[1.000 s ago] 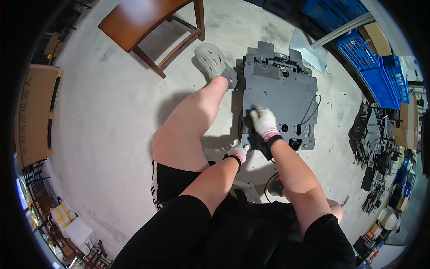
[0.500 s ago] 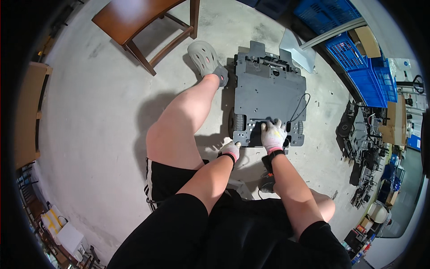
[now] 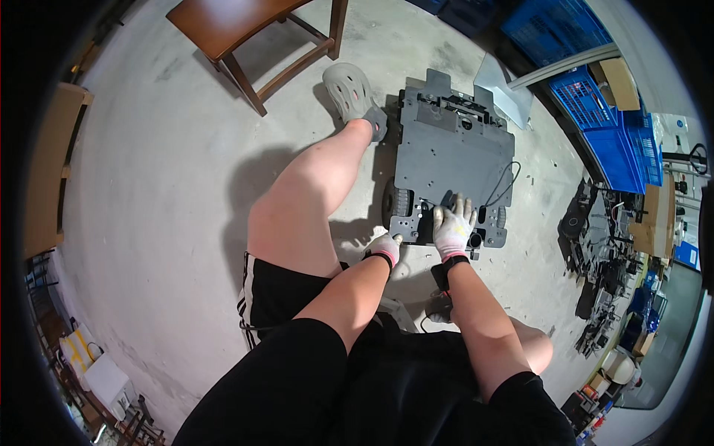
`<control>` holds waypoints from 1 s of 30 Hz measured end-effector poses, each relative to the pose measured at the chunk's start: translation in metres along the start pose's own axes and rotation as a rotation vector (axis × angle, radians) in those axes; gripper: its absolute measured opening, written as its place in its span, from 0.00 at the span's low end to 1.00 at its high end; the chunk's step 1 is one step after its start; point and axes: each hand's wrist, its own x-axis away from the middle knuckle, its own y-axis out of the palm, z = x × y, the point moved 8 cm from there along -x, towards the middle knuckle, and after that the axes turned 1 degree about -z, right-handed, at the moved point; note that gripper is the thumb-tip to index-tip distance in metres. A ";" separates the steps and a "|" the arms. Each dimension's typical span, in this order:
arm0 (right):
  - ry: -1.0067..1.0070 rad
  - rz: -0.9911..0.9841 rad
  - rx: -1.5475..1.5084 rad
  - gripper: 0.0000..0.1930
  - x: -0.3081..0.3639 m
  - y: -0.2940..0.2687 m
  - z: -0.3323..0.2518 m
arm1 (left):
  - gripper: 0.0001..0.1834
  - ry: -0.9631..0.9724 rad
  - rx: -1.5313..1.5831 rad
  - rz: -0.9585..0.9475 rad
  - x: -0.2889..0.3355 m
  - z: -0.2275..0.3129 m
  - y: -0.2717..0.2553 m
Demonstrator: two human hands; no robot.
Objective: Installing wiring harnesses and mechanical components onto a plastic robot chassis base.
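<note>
A flat grey wheeled chassis (image 3: 454, 160) lies on the floor in front of me, with a ribbed wheel (image 3: 401, 202) at its near left. A thin black cable (image 3: 502, 186) loops over its right side. My right hand (image 3: 454, 232), in a white glove, rests on the chassis's near end with its fingers stretched out, beside a dark opening in the plate. At the near left corner, my gloved left hand (image 3: 385, 245) grips the edge. Its thumb shows at the corner; the other fingers are mostly hidden.
A brown wooden chair (image 3: 245, 26) stands at the far left. Blue crates (image 3: 613, 149) line the far right, near a pale metal sheet (image 3: 500, 89). Dark parts (image 3: 595, 253) are heaped on the floor at right. My left shoe (image 3: 346, 91) is beside the chassis.
My right hand has shifted slightly left across the chassis, and its fingers now lie straighter. My left hand stays at the corner. The whole view has moved a little.
</note>
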 end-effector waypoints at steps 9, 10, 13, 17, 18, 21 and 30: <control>-0.081 -0.060 -0.347 0.24 -0.016 0.038 -0.007 | 0.35 0.040 -0.047 0.038 -0.008 0.001 0.002; -0.060 -0.060 -0.385 0.25 -0.019 0.038 -0.003 | 0.35 0.036 -0.005 0.021 -0.008 0.001 0.003; 0.007 -0.012 -0.600 0.24 -0.040 0.034 -0.003 | 0.33 0.014 0.002 -0.003 -0.006 0.000 0.004; -0.323 -0.188 -0.419 0.20 -0.056 0.026 -0.047 | 0.33 0.008 -0.038 0.045 -0.005 0.002 -0.004; -0.419 -0.211 -0.340 0.20 -0.051 0.021 -0.056 | 0.33 0.010 -0.041 0.034 -0.004 0.003 -0.003; -0.599 -0.222 -0.127 0.23 -0.032 0.004 -0.059 | 0.33 -0.039 -0.029 0.004 -0.004 0.000 -0.001; -0.065 0.014 -0.192 0.24 -0.031 0.011 -0.023 | 0.34 -0.020 -0.040 0.004 -0.009 0.001 0.000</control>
